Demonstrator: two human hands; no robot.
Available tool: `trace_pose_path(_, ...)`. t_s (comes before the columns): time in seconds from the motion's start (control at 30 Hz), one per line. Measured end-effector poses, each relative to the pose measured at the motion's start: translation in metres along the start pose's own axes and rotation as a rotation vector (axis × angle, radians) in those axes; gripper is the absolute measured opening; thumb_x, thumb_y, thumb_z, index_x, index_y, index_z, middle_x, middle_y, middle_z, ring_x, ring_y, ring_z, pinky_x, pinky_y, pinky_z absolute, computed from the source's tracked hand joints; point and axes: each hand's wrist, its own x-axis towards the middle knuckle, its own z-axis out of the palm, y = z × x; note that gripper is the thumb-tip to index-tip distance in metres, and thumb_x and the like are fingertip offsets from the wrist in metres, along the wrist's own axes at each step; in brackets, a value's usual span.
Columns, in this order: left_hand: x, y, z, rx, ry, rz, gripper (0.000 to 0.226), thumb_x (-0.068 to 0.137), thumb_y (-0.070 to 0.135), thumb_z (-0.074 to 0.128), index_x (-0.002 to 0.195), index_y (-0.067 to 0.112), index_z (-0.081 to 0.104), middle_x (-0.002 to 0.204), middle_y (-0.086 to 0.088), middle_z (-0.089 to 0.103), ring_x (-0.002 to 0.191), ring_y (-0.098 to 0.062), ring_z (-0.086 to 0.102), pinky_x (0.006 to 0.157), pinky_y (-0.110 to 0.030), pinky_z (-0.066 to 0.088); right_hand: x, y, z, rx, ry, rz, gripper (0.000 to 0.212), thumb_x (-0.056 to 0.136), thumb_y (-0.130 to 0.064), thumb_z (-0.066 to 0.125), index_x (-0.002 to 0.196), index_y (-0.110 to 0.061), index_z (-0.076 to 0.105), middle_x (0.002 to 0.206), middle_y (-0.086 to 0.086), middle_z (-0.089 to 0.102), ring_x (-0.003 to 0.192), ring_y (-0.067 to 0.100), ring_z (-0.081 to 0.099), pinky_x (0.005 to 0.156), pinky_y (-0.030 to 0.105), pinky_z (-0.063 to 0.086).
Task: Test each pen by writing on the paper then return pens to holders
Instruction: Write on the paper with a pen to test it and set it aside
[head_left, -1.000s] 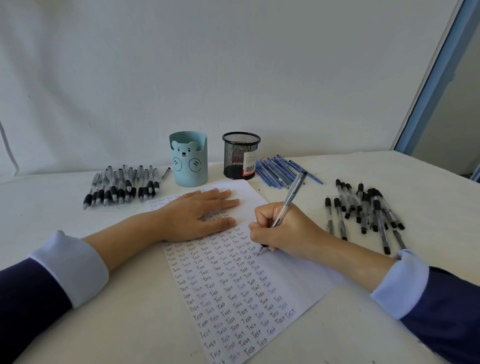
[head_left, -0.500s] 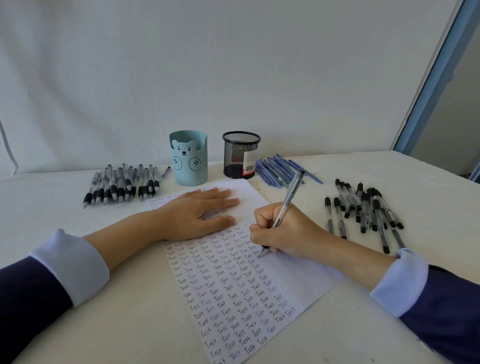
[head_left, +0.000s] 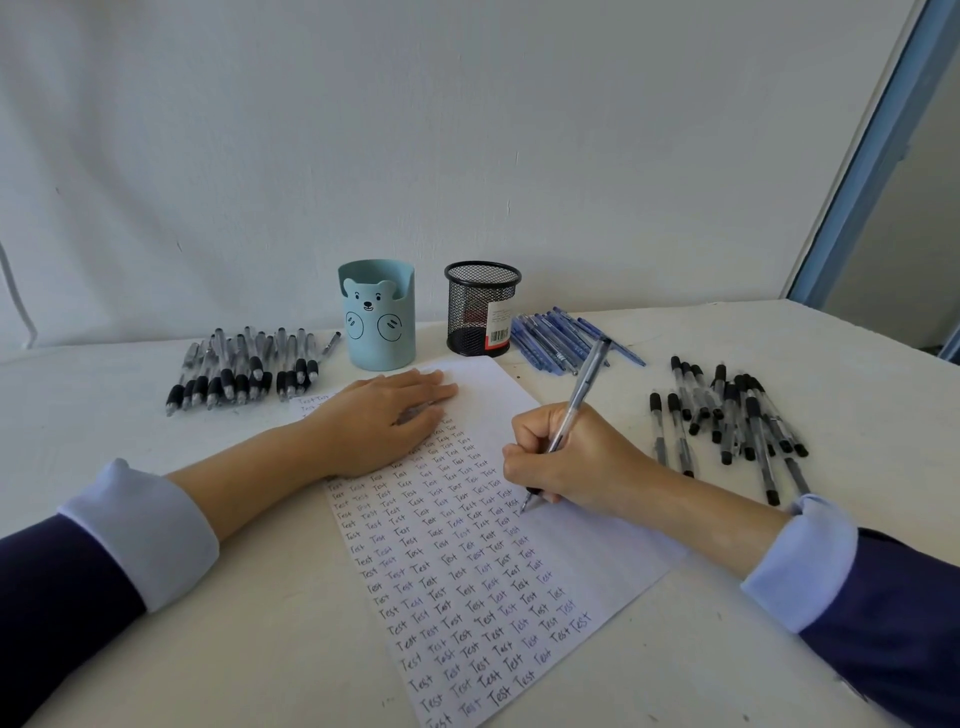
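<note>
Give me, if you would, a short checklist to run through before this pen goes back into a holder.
1. Right hand holds the pen firmly: ok.
2. Pen tip is down on the paper, at the end of a written row: ok.
3. Left hand lies flat on the paper to steady it: ok.
4. The newest word is legible: cannot tell, because the tip and the right hand crowd that spot.
5. Mesh holder and bear holder stand upright with open tops: ok.
6. Which holder this pen belongs in: cannot tell.
</note>
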Motion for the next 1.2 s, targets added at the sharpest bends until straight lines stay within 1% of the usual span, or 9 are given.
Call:
trace_pose_path(0.27,0.0,0.001,0.0,0.006,-0.001,0.003,0.061,0.086,0.061,0.022,0.145,0.047,0.035,0.156,0.02,0.025,0.144,-0.001,0.02,0.121,-0.033,0.015,0.001,0.0,-0.001,0.0,0.005,0.001,0.051,0.082,0.011,0.057,0.048,-0.019,0.032,0.043,-0.007,0.033,0.045,0.011,0.033,0.044,0.018,0.033)
trace_pose_path(0.43,-0.002,0.003,-0.001,0.006,-0.005,0.0,0.063,0.085,0.061,0.021,0.145,0.046,0.034,0.156,0.02,0.025,0.144,-0.002,0.019,0.121,-0.031,0.014,0.001,0.001,-0.001,0.005,0.014,0.014,0.049,0.083,0.01,0.058,0.05,-0.016,0.032,0.043,-0.007,0.034,0.043,0.008,0.036,0.043,0.016,0.036)
trace_pose_path(0.6,-0.002,0.005,-0.001,0.01,-0.011,-0.003,0.063,0.085,0.061,0.02,0.145,0.047,0.033,0.156,0.02,0.024,0.145,-0.002,0.018,0.121,-0.031,0.013,0.001,0.002,-0.001,-0.006,0.028,-0.007,0.05,0.082,0.01,0.058,0.05,-0.017,0.029,0.046,-0.003,0.028,0.045,0.01,0.029,0.044,0.018,0.03)
trace_pose_path(0.87,-0.001,0.003,0.0,0.016,-0.006,0.008,0.058,0.09,0.06,0.024,0.146,0.046,0.033,0.157,0.019,0.024,0.145,-0.002,0.017,0.12,-0.029,0.011,0.001,0.002,-0.001,-0.018,0.019,-0.001,0.049,0.081,0.009,0.057,0.05,-0.017,0.03,0.046,-0.001,0.026,0.046,0.012,0.027,0.046,0.019,0.029)
trace_pose_path(0.93,-0.002,0.003,-0.001,0.019,-0.015,0.005,0.061,0.088,0.061,0.022,0.146,0.046,0.033,0.157,0.02,0.024,0.145,-0.002,0.017,0.12,-0.03,0.011,0.001,0.002,-0.002,-0.036,0.042,0.011,0.047,0.083,0.005,0.058,0.051,-0.016,0.032,0.047,0.0,0.031,0.047,0.012,0.031,0.046,0.02,0.032)
trace_pose_path(1.03,-0.003,0.005,-0.002,0.019,-0.023,0.0,0.063,0.086,0.062,0.02,0.146,0.046,0.031,0.157,0.019,0.023,0.145,-0.003,0.017,0.121,-0.031,0.011,0.002,-0.001,-0.008,0.043,0.079,0.04,0.045,0.091,-0.001,0.054,0.05,-0.015,0.042,0.049,0.002,0.05,0.048,0.011,0.043,0.047,0.019,0.037)
trace_pose_path(1.1,-0.003,0.006,-0.002,0.051,-0.024,-0.016,0.066,0.085,0.062,0.017,0.148,0.044,0.028,0.159,0.017,0.02,0.146,-0.005,0.015,0.121,-0.03,0.007,0.004,-0.005,-0.013,0.102,0.085,0.037,0.037,0.095,-0.008,0.053,0.059,-0.014,0.048,0.051,0.005,0.056,0.047,0.011,0.045,0.048,0.02,0.035)
trace_pose_path(1.17,-0.002,0.006,-0.003,0.096,-0.046,-0.036,0.069,0.085,0.064,0.014,0.151,0.041,0.022,0.16,0.015,0.015,0.147,-0.006,0.01,0.12,-0.03,0.003,0.005,-0.009,-0.018,0.121,0.095,0.044,0.019,0.097,-0.022,0.055,0.081,-0.014,0.051,0.05,0.006,0.054,0.042,0.012,0.043,0.043,0.02,0.033)
trace_pose_path(1.2,-0.001,0.006,-0.003,0.11,-0.063,-0.038,0.069,0.088,0.064,0.014,0.152,0.04,0.019,0.161,0.015,0.012,0.148,-0.005,0.007,0.12,-0.03,0.002,0.006,-0.01,-0.021,0.122,0.105,0.055,0.019,0.097,-0.031,0.054,0.093,-0.014,0.051,0.047,0.005,0.051,0.039,0.012,0.04,0.041,0.019,0.031)
